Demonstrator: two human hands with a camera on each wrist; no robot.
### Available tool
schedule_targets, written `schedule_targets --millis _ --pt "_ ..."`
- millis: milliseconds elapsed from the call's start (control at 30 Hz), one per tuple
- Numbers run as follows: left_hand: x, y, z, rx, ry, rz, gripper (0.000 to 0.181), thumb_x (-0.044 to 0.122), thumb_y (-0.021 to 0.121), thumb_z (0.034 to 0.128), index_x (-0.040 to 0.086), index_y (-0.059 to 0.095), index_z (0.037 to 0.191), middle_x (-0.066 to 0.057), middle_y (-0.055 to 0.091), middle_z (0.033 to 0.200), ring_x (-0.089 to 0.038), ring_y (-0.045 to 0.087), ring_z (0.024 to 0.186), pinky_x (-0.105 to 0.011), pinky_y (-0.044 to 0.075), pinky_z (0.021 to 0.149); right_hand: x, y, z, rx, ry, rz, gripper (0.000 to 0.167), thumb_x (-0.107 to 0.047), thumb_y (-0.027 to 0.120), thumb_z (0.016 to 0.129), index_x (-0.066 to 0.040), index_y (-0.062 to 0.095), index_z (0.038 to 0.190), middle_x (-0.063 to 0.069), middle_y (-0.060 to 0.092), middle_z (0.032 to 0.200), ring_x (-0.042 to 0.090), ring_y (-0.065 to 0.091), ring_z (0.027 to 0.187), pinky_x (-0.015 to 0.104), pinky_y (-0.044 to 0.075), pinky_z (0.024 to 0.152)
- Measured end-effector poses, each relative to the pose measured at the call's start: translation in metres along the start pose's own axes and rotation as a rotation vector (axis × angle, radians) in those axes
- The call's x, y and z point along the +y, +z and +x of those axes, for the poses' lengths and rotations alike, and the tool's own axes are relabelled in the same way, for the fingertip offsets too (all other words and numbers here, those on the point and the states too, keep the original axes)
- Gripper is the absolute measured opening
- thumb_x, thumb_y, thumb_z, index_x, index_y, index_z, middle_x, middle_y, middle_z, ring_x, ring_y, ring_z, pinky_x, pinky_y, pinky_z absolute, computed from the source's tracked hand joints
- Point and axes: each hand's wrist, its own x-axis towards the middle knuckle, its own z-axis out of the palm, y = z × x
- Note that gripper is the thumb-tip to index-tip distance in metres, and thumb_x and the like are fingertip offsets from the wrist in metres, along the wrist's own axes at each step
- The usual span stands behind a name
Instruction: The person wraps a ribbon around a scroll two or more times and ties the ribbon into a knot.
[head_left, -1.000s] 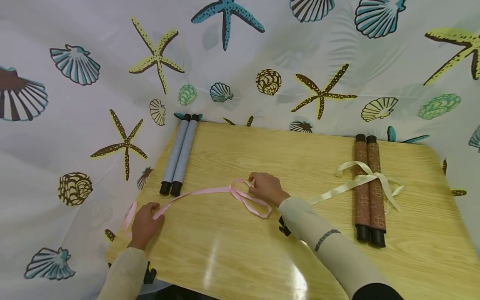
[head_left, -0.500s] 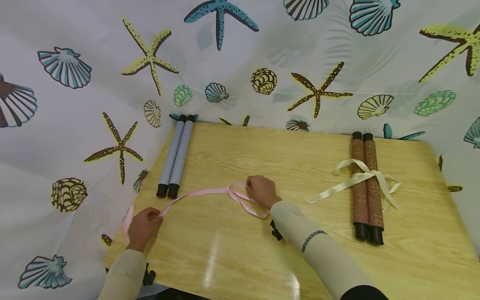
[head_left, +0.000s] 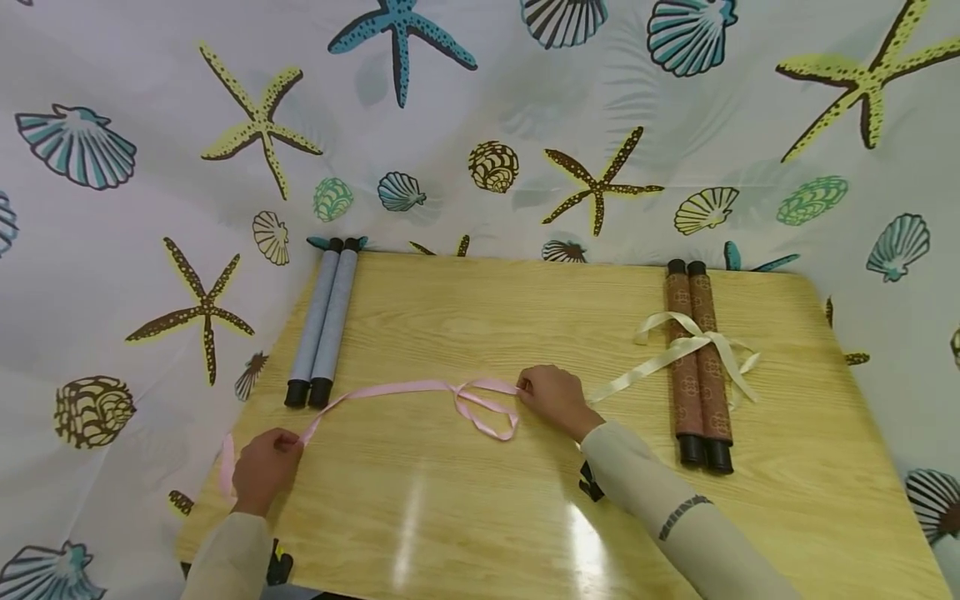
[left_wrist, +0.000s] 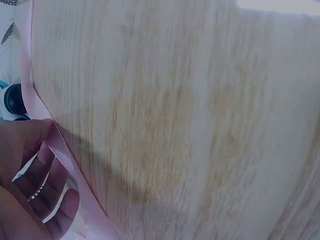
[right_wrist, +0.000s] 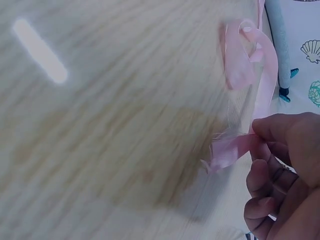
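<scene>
A pink ribbon [head_left: 405,387] runs across the table between the two hands, with a loop near its right part. My left hand [head_left: 266,468] pinches it near the table's left side; in the left wrist view thumb and finger of the hand [left_wrist: 35,175] hold the ribbon [left_wrist: 65,155], whose tail hangs past them. My right hand [head_left: 557,400] pinches the other end. The right wrist view has the hand [right_wrist: 287,170] gripping the ribbon [right_wrist: 265,85] just behind its frayed end, the loop lying beyond.
Two grey-blue rolls with black ends [head_left: 324,321] lie side by side at the back left of the wooden table [head_left: 465,308]. At the right, two brown patterned rolls [head_left: 696,367] are tied with a cream ribbon [head_left: 652,364]. A curtain with shells and starfish [head_left: 442,108] surrounds the table.
My right hand has moved right relative to the ribbon's loop, drawing its end out straighter. The left hand still pinches the ribbon. The head view has shifted, so the table's things appear further left.
</scene>
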Motion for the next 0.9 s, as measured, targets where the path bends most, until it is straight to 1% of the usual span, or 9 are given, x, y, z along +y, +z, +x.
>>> schedule_targets --millis 133,267,433,567,667,733,900 --pt "0.001 0.000 0.000 0.018 0.003 0.010 0.024 0.026 0.061 0.0954 0.006 0.071 0.103 -0.014 0.074 0.097 -0.029 0.068 0.077 -0.031 0.043 0.054 0.011 -0.001 -0.020 0.008 0.009 0.009 0.010 -0.027 0.069 0.092 -0.021 0.076 0.090 -0.004 0.070 0.080 0.012 0.058 0.067 0.033 0.047 0.057" --pt "0.002 0.000 0.000 0.011 0.003 0.013 0.024 0.027 0.061 0.0951 0.007 0.071 0.103 -0.014 0.074 0.097 -0.030 0.068 0.079 -0.031 0.042 0.054 0.025 -0.002 -0.044 0.019 0.030 0.021 0.008 -0.026 0.072 0.090 -0.020 0.076 0.087 -0.005 0.066 0.074 0.010 0.051 0.061 0.028 0.041 0.051" --pt "-0.001 0.001 -0.001 -0.005 -0.013 0.010 0.025 0.028 0.060 0.0954 0.006 0.070 0.103 -0.014 0.073 0.098 -0.029 0.068 0.079 -0.030 0.041 0.054 0.044 -0.004 -0.075 0.028 0.064 0.012 0.007 -0.026 0.074 0.089 -0.020 0.076 0.085 -0.006 0.065 0.072 0.009 0.049 0.057 0.027 0.038 0.049" --pt "-0.003 0.002 -0.001 -0.015 -0.021 0.014 0.026 0.029 0.060 0.0964 0.006 0.069 0.104 -0.014 0.073 0.098 -0.028 0.067 0.080 -0.029 0.040 0.056 0.059 -0.005 -0.098 0.046 0.104 0.033 0.008 -0.026 0.074 0.089 -0.021 0.074 0.082 -0.007 0.059 0.067 0.009 0.045 0.055 0.027 0.034 0.048" --pt "-0.002 0.002 -0.001 -0.024 -0.024 0.021 0.026 0.029 0.059 0.0965 0.005 0.069 0.104 -0.014 0.072 0.098 -0.028 0.067 0.081 -0.029 0.039 0.056 0.070 -0.006 -0.117 0.067 0.143 0.063 0.009 -0.025 0.074 0.089 -0.021 0.073 0.082 -0.008 0.059 0.067 0.008 0.046 0.056 0.027 0.035 0.050" --pt "-0.001 0.002 -0.002 -0.028 -0.024 0.022 0.026 0.029 0.059 0.0965 0.005 0.069 0.104 -0.014 0.072 0.098 -0.028 0.067 0.082 -0.029 0.040 0.057 0.078 -0.007 -0.131 0.082 0.165 0.072 0.008 -0.025 0.074 0.089 -0.021 0.073 0.083 -0.009 0.061 0.068 0.006 0.048 0.057 0.026 0.037 0.051" --pt "0.001 0.000 -0.003 -0.032 -0.023 0.028 0.026 0.028 0.059 0.0970 0.005 0.068 0.104 -0.014 0.072 0.099 -0.028 0.067 0.082 -0.029 0.040 0.057 0.094 -0.013 -0.162 0.083 0.228 0.098 0.008 -0.025 0.074 0.090 -0.018 0.075 0.086 -0.008 0.067 0.071 0.003 0.052 0.056 0.024 0.042 0.049"
